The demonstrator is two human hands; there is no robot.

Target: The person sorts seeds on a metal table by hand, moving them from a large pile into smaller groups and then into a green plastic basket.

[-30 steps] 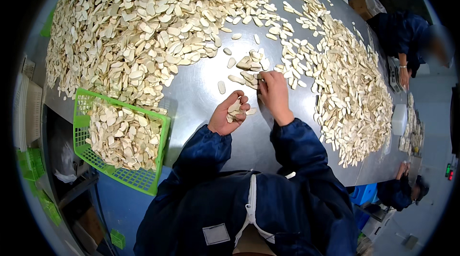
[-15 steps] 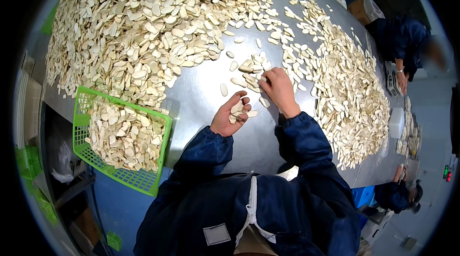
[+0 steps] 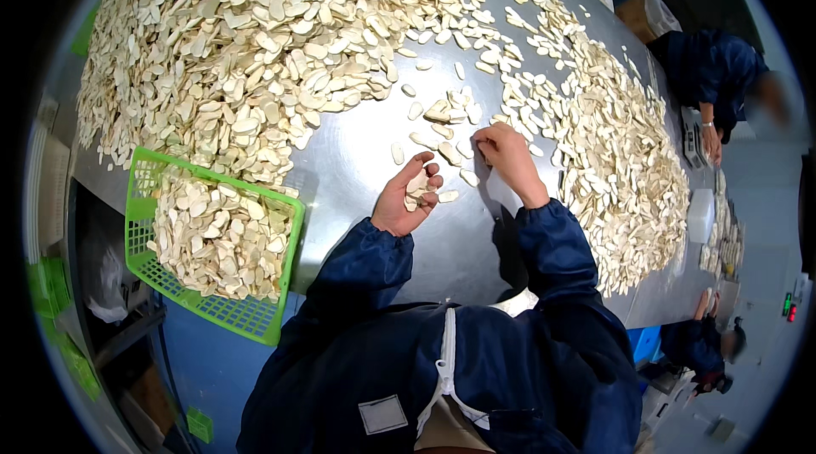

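Curled fingers of my left hand (image 3: 399, 201) hold several pale dried slices (image 3: 418, 188) in the palm. They are flat, oval and cream-coloured. My right hand (image 3: 515, 163) is over the metal table, thumb and fingertips pinched together; whether a slice is between them is hidden. Just left of those fingertips lies a small loose group of slices (image 3: 450, 108), some browner than others. One single slice (image 3: 448, 196) rests on the table beside my left hand.
A large heap of slices (image 3: 229, 54) covers the far left of the table (image 3: 340, 169). Another spread (image 3: 629, 190) lies to the right. A green basket (image 3: 289, 263) filled with slices stands at the left edge. Two people (image 3: 710, 71) work at right, one beside a scale (image 3: 693, 138).
My right hand has moved slightly right, away from the loose group, fingertips still together. The left hand keeps its slices and has barely shifted.
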